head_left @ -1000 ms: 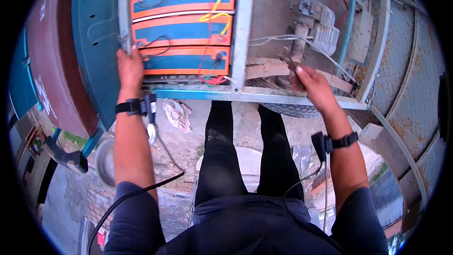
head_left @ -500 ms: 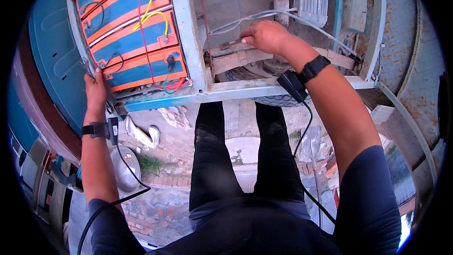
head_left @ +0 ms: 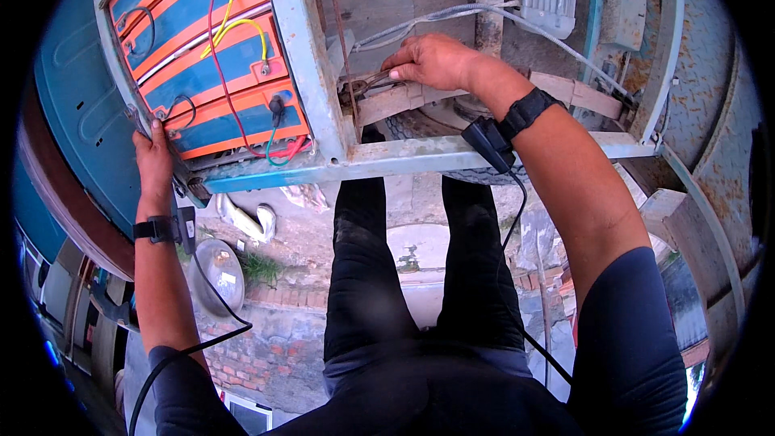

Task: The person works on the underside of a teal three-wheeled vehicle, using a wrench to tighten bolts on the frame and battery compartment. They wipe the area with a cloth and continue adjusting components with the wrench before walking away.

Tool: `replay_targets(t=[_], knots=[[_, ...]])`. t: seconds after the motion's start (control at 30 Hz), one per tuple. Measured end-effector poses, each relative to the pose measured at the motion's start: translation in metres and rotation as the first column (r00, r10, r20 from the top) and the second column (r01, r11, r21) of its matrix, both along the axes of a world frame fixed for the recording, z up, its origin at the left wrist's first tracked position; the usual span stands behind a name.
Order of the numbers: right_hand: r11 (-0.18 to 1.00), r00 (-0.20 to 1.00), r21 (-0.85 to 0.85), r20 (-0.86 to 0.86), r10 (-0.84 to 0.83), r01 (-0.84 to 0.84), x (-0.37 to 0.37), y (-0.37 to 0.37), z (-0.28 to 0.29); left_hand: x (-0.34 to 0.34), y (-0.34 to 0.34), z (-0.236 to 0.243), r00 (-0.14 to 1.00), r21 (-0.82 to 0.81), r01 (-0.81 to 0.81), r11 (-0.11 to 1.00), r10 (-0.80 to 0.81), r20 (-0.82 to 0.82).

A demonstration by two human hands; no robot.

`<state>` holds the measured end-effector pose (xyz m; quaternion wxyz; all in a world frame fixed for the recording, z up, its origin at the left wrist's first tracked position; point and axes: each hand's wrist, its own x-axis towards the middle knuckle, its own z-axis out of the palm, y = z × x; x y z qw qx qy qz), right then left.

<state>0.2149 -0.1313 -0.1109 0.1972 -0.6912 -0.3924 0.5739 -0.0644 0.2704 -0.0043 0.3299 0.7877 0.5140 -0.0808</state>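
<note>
My left hand (head_left: pixel 153 157) is closed at the outer edge of the battery bay, its thumb up, with the jaw of an open-end wrench (head_left: pixel 132 115) standing out beyond the fingers. Beside it are several orange-and-blue batteries (head_left: pixel 230 64) joined by red, yellow, green and black wires. Across the frame post, my right hand (head_left: pixel 434 62) pinches a slim metal hand tool (head_left: pixel 373 81); its exact kind is unclear. The tool's far end lies against the corner where a flat, worn bar (head_left: pixel 404 102) meets the light-blue metal frame (head_left: pixel 387 156).
Grey cables (head_left: pixel 452 12) run past my right hand toward a finned metal housing (head_left: pixel 545 4). A tyre (head_left: pixel 476 175) sits under the frame. Below lie a metal basin (head_left: pixel 216 276) and bricks. Black cords (head_left: pixel 226 331) hang from both wrist straps.
My right hand has moved left with its tool, whose end now meets the frame corner. The batteries and frame have shifted slightly left in view. My left hand keeps its grip.
</note>
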Motion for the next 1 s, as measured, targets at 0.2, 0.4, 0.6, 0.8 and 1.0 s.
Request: replay_targets(t=[0.2,0.4,0.6,0.8,1.0], knots=[[1.0,0.998,0.005,-0.059,-0.03,0.031,-0.003,0.002,-0.011,-0.001,0.001,0.003,0.999,0.04,0.022,0.999,-0.02,-0.048],[0.999,0.996,0.0,-0.077,-0.032,0.032,-0.002,0.001,-0.003,0.002,-0.003,0.002,0.999,0.041,0.002,0.999,0.0,-0.044],[1.0,1.0,-0.022,-0.023,-0.008,0.007,-0.003,0.005,0.014,0.002,-0.005,0.003,0.999,0.054,0.005,0.999,-0.002,-0.042],[1.0,1.0,0.022,0.007,0.015,-0.015,-0.012,0.013,0.011,0.006,-0.009,0.006,0.996,0.083,-0.019,0.996,0.026,-0.083],[1.0,1.0,0.027,-0.008,0.0,0.0,-0.014,0.007,0.014,0.003,-0.005,0.004,0.998,0.063,-0.015,0.998,0.019,-0.065]])
